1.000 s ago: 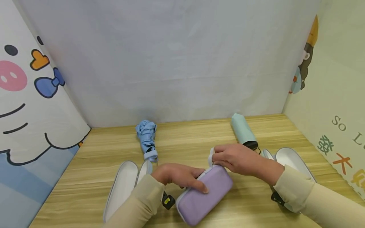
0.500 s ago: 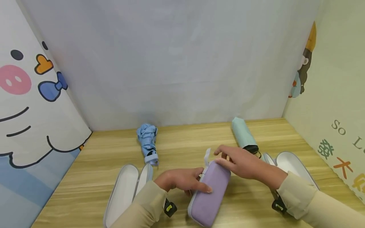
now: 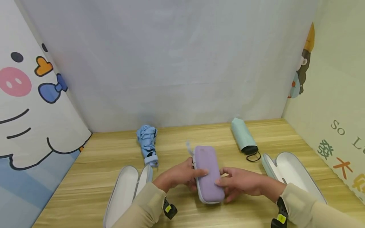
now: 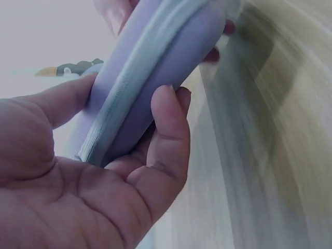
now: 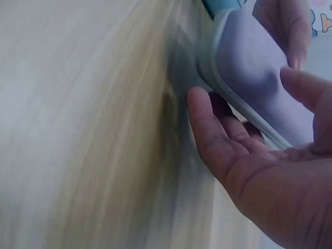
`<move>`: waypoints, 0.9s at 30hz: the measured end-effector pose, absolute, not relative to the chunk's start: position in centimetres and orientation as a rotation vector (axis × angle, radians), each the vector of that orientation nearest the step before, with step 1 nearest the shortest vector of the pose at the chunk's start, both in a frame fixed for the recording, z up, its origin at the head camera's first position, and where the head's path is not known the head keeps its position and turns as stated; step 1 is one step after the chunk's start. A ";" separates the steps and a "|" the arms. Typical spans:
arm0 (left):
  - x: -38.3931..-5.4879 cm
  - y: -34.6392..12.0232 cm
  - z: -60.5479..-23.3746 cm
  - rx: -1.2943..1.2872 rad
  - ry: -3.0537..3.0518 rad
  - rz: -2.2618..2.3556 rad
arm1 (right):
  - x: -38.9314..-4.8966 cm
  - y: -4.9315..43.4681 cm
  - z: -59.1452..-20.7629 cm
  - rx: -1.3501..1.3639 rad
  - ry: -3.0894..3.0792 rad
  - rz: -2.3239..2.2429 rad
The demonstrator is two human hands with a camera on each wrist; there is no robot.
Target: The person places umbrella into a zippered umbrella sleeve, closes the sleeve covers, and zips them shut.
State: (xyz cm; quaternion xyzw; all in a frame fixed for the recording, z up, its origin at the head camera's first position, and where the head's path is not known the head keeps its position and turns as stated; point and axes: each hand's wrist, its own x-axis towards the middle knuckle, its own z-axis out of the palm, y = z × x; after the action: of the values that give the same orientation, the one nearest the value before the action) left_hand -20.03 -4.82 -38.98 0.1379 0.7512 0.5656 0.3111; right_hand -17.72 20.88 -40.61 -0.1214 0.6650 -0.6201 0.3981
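Note:
A purple zip case [image 3: 209, 177] with a pale zip band is held between both hands over the table, its lid closed. My left hand [image 3: 182, 172] grips its left side, thumb on the top face and fingers curled underneath, as the left wrist view shows along the zipper [image 4: 127, 83]. On the opposite side my right hand [image 3: 242, 182] holds the case's near right edge, thumb on top and fingers below. The right wrist view has the rounded end of the case [image 5: 246, 57] beyond the right fingers [image 5: 202, 116]. A whitish strap [image 3: 189, 148] sticks out at the case's far left corner.
Behind stand a crumpled blue folded umbrella [image 3: 147, 144] at left and a mint umbrella in its sleeve [image 3: 243, 134] at right. Open white-lined glasses cases lie on both sides, one left [image 3: 122, 190] and one right [image 3: 296, 174]. A pale curtain [image 3: 182, 63] closes off the back.
The purple case has turned more upright in view and shifted away from me. My right hand has left the strap at the far corner and moved down to the case's near right side.

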 end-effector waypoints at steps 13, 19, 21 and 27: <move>-20.3 -6.3 -37.8 0.242 2.125 1.410 | -20.7 17.7 -40.5 0.032 2.002 -1.671; -20.6 -7.1 -37.5 0.214 2.163 1.383 | -23.9 17.1 -41.2 0.093 2.111 -1.664; -20.6 -7.3 -37.4 0.216 2.174 1.377 | -24.8 16.9 -41.4 0.108 2.152 -1.668; -20.8 -8.0 -36.5 0.224 2.288 1.291 | -26.6 15.9 -41.0 0.158 2.343 -1.597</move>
State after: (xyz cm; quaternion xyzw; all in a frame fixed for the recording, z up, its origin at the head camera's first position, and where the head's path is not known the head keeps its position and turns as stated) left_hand -20.76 -7.96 -36.52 0.0821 0.8403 0.4742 0.2498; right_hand -26.58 15.94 -40.95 0.0550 0.8158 -0.5558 0.1501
